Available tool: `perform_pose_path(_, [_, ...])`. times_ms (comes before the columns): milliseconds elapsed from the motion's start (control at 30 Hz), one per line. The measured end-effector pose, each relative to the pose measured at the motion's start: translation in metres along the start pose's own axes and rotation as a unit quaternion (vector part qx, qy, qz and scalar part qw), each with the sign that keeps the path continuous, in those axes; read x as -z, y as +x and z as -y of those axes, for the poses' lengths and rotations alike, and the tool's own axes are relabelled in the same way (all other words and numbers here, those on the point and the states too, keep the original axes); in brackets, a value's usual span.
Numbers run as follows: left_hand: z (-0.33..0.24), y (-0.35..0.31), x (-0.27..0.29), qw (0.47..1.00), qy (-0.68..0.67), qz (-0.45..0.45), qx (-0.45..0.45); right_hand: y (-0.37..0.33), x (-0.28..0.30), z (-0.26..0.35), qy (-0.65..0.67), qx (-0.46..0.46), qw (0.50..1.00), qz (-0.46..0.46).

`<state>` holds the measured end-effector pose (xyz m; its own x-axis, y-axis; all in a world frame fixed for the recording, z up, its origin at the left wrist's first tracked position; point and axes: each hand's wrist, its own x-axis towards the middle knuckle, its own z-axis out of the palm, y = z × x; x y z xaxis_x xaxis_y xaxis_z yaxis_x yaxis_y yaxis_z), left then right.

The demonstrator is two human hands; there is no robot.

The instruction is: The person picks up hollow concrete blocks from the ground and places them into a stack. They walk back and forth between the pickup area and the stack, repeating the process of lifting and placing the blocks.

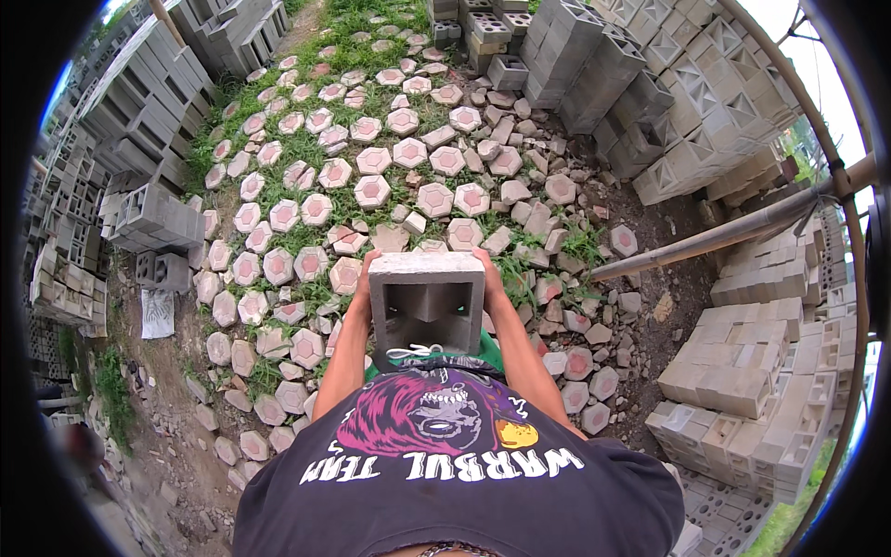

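A grey concrete block (427, 267) with a square frame and an angled piece inside its hollow is in front of my waist. My left hand (366, 271) grips its left side, and my right hand (487, 266) grips its right side. Both sets of fingers wrap toward the block's far side, where they are mostly hidden. The block's lower edge is close to the drawstring of my green shorts. Beyond it lie hexagonal paving stones (434, 200) with reddish centres, set loosely in grass.
Tall stacks of grey hollow blocks (139, 102) stand at the left, with more block stacks (580, 56) at the far right. A bamboo pole (705, 237) slants across the right side. Broken rubble (603, 325) covers the ground there. Pale blocks (733, 357) are piled near right.
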<state>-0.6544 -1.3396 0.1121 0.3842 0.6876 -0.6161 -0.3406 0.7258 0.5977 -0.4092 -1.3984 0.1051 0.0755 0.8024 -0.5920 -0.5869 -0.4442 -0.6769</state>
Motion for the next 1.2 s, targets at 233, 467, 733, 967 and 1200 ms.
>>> perform_pose_path(233, [-0.082, 0.121, -0.061, 0.995, -0.058, 0.063, -0.054, 0.136, -0.008, 0.126, -0.039, 0.034, 0.998, 0.025])
perform_pose_path(467, [-0.135, 0.215, -0.119, 0.999, -0.001, 0.029, -0.014, 0.2, 0.013, 0.2, 0.036, -0.035, 0.998, 0.028])
perform_pose_path(733, [-0.183, 0.38, -0.157, 0.992, 0.116, 0.008, 0.039, 0.287, 0.039, 0.254, 0.117, 0.018, 0.99, -0.076])
perform_pose_path(967, [-0.29, 0.524, -0.204, 0.979, 0.166, 0.072, 0.089, 0.406, 0.013, 0.346, 0.149, 0.067, 0.982, -0.098])
perform_pose_path(1200, [-0.385, 0.606, -0.23, 0.978, 0.185, 0.058, 0.082, 0.501, -0.029, 0.42, 0.144, 0.052, 0.979, -0.135])
